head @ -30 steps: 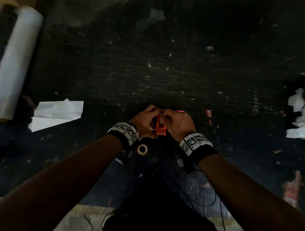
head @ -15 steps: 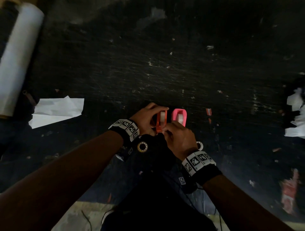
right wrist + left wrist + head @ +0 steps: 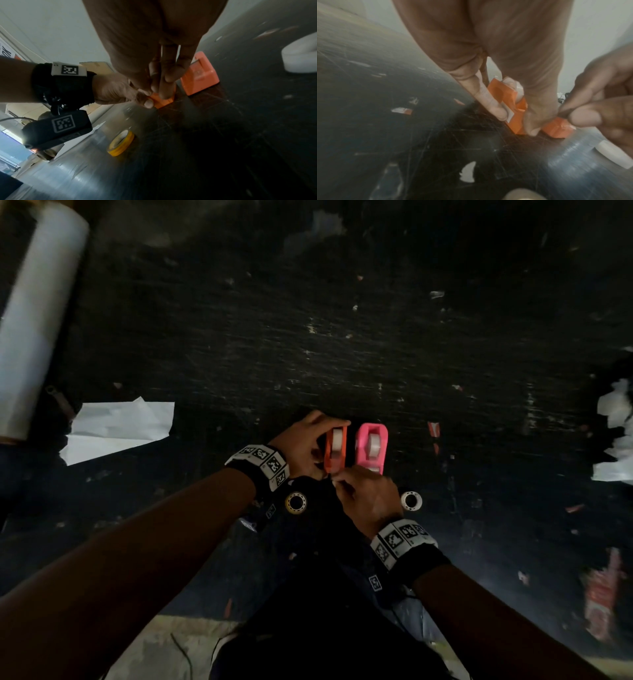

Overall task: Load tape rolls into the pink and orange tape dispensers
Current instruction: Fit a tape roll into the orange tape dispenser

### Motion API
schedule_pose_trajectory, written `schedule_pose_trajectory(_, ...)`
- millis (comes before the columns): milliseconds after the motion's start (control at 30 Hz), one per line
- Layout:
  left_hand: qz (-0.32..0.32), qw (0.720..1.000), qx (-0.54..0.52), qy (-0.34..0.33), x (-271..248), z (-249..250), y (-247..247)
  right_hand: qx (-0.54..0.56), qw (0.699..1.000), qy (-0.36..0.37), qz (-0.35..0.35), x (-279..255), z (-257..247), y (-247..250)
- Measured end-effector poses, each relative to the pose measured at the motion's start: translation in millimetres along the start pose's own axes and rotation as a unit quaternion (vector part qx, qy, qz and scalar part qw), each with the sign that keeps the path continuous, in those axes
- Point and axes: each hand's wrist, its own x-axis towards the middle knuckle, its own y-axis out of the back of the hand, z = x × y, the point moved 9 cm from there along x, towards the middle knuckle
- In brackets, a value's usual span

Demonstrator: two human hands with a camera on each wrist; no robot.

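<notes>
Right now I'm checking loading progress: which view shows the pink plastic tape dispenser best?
The head view: the pink plastic tape dispenser appears whole, a roll seated inside. The right wrist view catches only its blurred near end; the left wrist view misses it.

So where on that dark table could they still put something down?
Bare room: the wide stretch of table beyond the pink dispenser and orange dispenser, and between the white paper and the left hand. Crowded: near the right hand, flanked by the yellow roll and white roll.
</notes>
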Motion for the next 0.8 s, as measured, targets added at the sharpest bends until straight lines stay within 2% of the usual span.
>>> schedule_pose_trajectory(267, -0.01, 1.0, -0.003, 0.01, 0.9, -2.9, -2.1, -0.056, 0.998, -0.005, 0.031, -11.6, -3.3, -6.8)
schedule_pose_trajectory(467, -0.01, 1.0, 0.006, 0.009, 2.0, -3.1, -2.8, -0.132, 0.991, 0.019, -0.002, -33.5, -8.5, -22.2)
schedule_pose_trajectory(633, -0.005, 1.0, 0.022, 0.009, 1.0, -0.2, -2.9, -0.2, 0.977, 0.026, -0.062, -45.9, -12.0, -42.8)
schedule_pose_trajectory(800, 0.01, 0.999, 0.05, 0.001, -3.9, 5.0, -4.0, -0.204, 0.974, 0.043, -0.089, -40.3, -13.8, -43.1)
